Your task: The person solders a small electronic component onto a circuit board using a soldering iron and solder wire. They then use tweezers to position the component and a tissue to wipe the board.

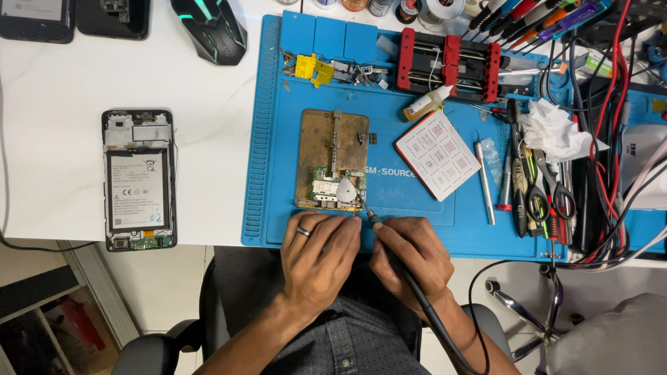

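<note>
A blue work mat (pixel 417 201) is spread on the white table (pixel 69 139). On it a brass holder plate (pixel 330 149) carries a small circuit board (pixel 330 191). The board's near edge is touched by the loosely curled left hand (pixel 319 253). A soldering iron (pixel 379 226) is pinched by the right hand (pixel 413 253), its tip at the board.

Tool's tip (pixel 363 203) too small to tell; its cable (pixel 445 333) cut off below
</note>
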